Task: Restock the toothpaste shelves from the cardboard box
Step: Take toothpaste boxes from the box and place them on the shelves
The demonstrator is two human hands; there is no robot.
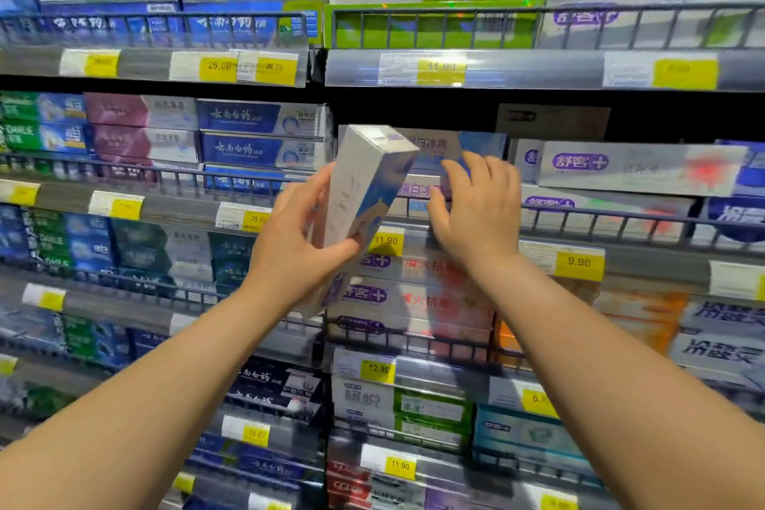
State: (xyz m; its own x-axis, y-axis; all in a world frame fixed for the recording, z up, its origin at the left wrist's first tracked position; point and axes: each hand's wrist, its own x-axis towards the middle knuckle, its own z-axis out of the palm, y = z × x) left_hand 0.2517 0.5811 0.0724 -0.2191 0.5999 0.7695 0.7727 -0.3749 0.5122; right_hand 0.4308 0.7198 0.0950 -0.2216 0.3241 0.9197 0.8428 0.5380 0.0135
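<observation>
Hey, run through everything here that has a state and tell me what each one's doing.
left hand, grips the toothpaste box.
toothpaste box, on end, tilted, off the shelf.
right hand, on the stacked boxes; grip unclear.
stacked boxes, lying flat behind the wire rail, dark space above.

The left hand gripped a white and blue toothpaste box, held nearly upright and tilted, its top end leaning right toward the shelf. Just beside it, the right hand rested its fingers against the stacked boxes behind the wire rail. A yellow price tag reading 11.90 sat below, between the two hands.
</observation>
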